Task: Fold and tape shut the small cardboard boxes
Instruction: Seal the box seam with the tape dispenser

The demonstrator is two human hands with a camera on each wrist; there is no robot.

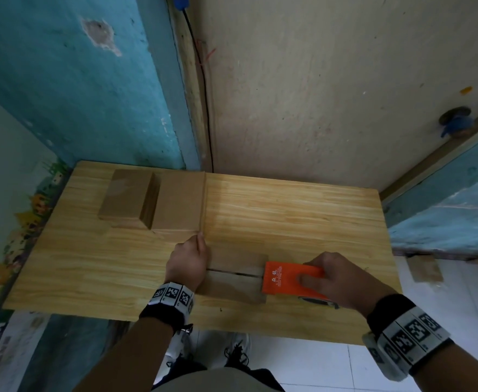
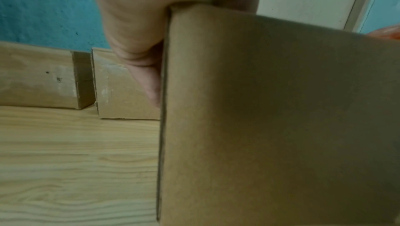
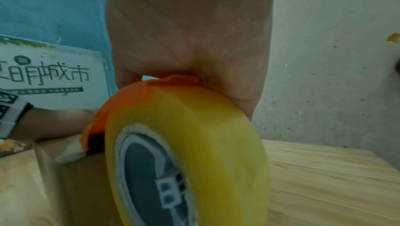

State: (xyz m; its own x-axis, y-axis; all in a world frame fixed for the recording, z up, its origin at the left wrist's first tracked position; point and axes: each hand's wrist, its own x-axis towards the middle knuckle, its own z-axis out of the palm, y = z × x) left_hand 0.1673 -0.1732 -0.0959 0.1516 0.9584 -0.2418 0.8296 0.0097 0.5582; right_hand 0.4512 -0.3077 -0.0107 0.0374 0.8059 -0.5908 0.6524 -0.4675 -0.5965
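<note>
A small cardboard box (image 1: 233, 281) lies near the table's front edge, its two top flaps folded down with a seam between them. My left hand (image 1: 189, 261) grips its left end; in the left wrist view a finger (image 2: 149, 79) lies down the box's side (image 2: 270, 109). My right hand (image 1: 336, 278) holds an orange tape dispenser (image 1: 285, 278) at the box's right end. The right wrist view shows the yellowish tape roll (image 3: 194, 144) under my palm (image 3: 190, 32), with the dispenser's front edge on the box (image 3: 82, 187).
Two more cardboard boxes (image 1: 124, 198) (image 1: 179, 203) sit side by side at the back left of the wooden table (image 1: 288, 210), against the blue wall. Bare wood spans the table's right half. A piece of cardboard (image 1: 425, 268) lies on the floor to the right.
</note>
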